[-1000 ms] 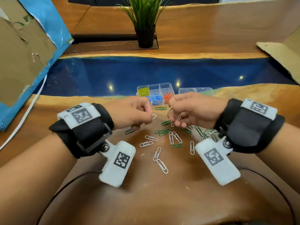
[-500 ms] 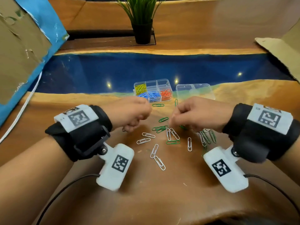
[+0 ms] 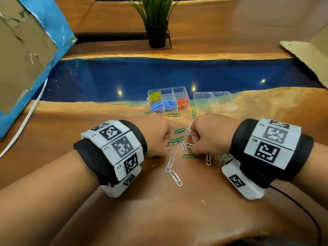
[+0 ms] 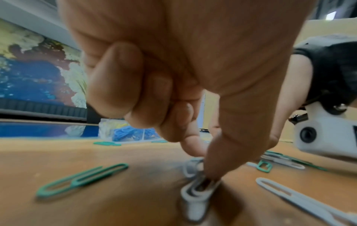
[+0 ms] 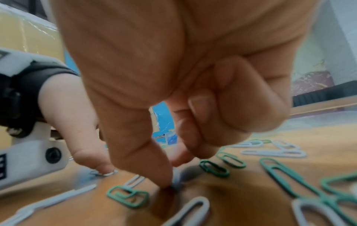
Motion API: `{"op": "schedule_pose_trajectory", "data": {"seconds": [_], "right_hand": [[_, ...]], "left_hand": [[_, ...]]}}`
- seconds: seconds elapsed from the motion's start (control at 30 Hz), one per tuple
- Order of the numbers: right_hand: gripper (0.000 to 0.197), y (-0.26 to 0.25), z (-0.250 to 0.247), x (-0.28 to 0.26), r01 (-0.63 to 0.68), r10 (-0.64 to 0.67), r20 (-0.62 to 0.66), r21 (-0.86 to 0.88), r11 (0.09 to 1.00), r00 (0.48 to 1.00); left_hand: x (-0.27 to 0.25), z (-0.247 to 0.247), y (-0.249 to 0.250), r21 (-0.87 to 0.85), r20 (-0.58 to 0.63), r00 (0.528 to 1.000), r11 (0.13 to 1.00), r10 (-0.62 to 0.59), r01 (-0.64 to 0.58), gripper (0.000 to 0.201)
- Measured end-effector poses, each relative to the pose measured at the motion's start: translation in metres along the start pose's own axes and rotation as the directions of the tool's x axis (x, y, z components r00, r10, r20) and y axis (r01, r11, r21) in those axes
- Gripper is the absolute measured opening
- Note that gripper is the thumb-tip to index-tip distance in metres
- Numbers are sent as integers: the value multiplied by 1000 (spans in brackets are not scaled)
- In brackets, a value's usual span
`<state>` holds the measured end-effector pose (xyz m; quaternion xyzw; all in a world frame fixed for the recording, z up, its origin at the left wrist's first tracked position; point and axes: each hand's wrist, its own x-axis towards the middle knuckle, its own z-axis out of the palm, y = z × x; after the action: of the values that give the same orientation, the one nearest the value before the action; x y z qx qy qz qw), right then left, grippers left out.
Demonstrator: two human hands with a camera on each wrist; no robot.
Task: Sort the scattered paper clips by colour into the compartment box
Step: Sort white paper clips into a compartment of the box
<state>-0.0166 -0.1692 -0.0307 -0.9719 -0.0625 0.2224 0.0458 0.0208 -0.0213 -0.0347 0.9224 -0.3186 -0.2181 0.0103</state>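
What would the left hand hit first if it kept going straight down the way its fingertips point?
The left hand points down at the table, thumb and forefinger already on a white paper clip. That clip comes first, with the wooden table right beneath it; depth there is blurred.

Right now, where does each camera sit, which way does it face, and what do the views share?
Head: above, facing forward and down at the compartment box, both forearms and wristbands showing.
Left wrist: under the left hand, facing along its fingers pinching a white clip.
Right wrist: under the right hand, facing its fingertips on the table.
Shared: each wrist view shows the other hand; all show green clips.
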Motion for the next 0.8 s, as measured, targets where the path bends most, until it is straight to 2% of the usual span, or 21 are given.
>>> {"op": "schedule_pose_trajectory", "data": {"seconds": [0.1, 0.17, 0.2, 0.23, 0.3, 0.37, 0.43, 0.5, 0.57, 0.63, 0.73, 0.8], "right_hand": [[22, 3, 0, 0, 19, -21, 36, 49, 999, 999], [19, 9, 1, 2, 20, -32, 55, 207, 978, 998], [19, 12, 1, 3, 10, -37, 71, 344, 939, 997], [20, 15, 1, 3, -5, -45, 85, 507, 862, 995], [29, 22, -1, 7, -21, -61, 71, 806, 592, 996], [33, 27, -3, 10, 3, -56, 16, 948, 318, 998], [29, 30, -7, 14, 41, -46, -33, 983, 182, 998], [25, 32, -10, 17, 77, -53, -71, 991, 107, 996], [27, 32, -12, 18, 97, -59, -92, 991, 93, 994], [26, 32, -14, 19, 91, -69, -83, 987, 129, 994], [17, 28, -16, 23, 47, -46, -37, 967, 249, 998], [17, 23, -17, 27, 9, 8, -12, 929, 369, 1000]], "left_hand": [[0, 0, -2, -63, -12, 1000, 998, 4, -4, 12], [-1, -1, -6, -183, -54, 999, 983, 4, -14, 13], [-1, 0, -10, -258, -70, 998, 966, 8, -25, 15], [0, 0, -13, -356, -72, 997, 934, 14, -39, 17], [0, 1, -19, -605, -27, 999, 795, 35, -44, 21], [-1, 3, -25, -777, 14, 998, 629, 60, -27, 21], [-1, 4, -28, -858, 30, 997, 513, 68, -10, 18], [-2, 4, -30, -902, 35, 997, 432, 70, 2, 20], [-2, 5, -31, -919, 57, 997, 392, 54, 31, 13], [-1, 5, -33, -897, 65, 997, 439, 38, 42, 12], [-1, 5, -35, -858, 70, 997, 512, 22, 49, 4], [1, 5, -37, -811, 53, 998, 581, -38, 65, 15]]}}
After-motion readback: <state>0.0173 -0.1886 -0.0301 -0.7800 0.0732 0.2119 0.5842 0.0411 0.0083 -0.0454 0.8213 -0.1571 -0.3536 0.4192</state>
